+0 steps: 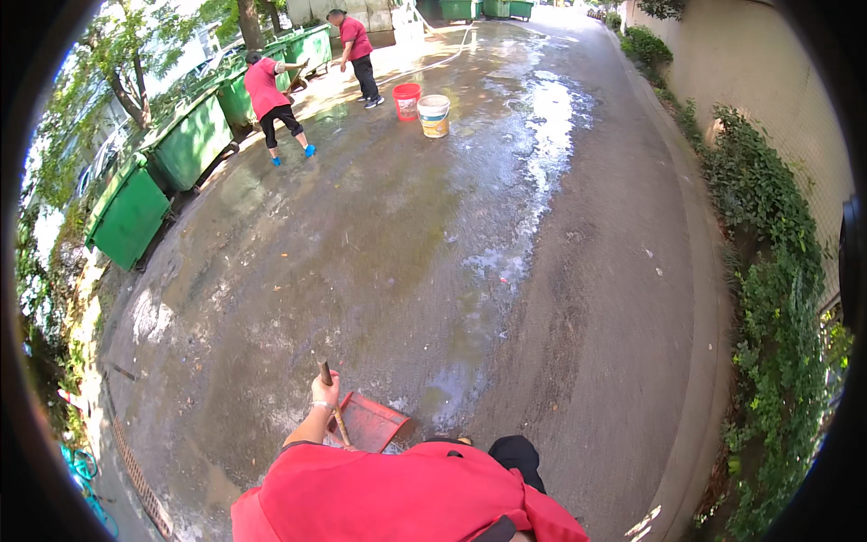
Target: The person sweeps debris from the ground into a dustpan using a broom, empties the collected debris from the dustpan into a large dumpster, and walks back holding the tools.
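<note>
My left hand (326,391) is closed around a wooden handle (341,428), whose upper end sticks out above my fist. At the lower end of this handle is a red dustpan (374,421), close in front of my body on the wet pavement (379,284). Part of the pan is hidden by my red top (406,488). A band circles my left wrist. My right hand is out of view; only the red sleeve on that side shows at the bottom.
Green wheeled waste bins (191,141) line the left side. One person (267,88) holds a long handle beside them; another person (357,51) stands farther back. A red bucket (406,105) and a white-yellow bucket (434,116) stand ahead. A drain grate (135,467) lies left, a curb (701,271) and shrubs right.
</note>
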Motion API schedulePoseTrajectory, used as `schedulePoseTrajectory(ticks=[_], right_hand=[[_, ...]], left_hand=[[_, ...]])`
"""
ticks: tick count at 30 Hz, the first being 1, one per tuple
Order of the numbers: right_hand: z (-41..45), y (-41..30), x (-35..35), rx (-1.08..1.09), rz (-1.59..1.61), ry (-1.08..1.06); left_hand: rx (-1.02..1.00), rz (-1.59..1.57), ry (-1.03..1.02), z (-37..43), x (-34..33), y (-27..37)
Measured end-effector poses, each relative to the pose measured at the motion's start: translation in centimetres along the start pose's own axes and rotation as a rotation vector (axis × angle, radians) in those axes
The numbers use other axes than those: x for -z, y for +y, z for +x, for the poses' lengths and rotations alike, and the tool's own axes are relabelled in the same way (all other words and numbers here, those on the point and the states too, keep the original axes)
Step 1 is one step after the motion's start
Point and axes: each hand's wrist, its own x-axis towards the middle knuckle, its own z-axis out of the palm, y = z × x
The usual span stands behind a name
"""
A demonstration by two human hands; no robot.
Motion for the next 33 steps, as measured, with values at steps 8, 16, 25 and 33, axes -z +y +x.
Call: schedulePoseTrajectory(ticks=[8,16,25,33], right_hand=[[8.0,-5.5,-15.6,-0.064,0.081,0.048],[17.8,-15.0,-33.8,-0.125,0.29,0.147],[25.1,-19.5,-60.5,-0.083,0.053,0.104],[37.5,-20.8,-66.3,-0.194,0.001,0.156]], left_hand=[[-0.044,-0.29,0.036,4.3,-10.1,12.1],[-0.007,-0.193,0.235,7.8,-20.5,19.3],[0.125,-0.209,0.235,8.4,-28.0,25.5],[0.245,-0.093,0.216,18.1,-38.8,31.9]])
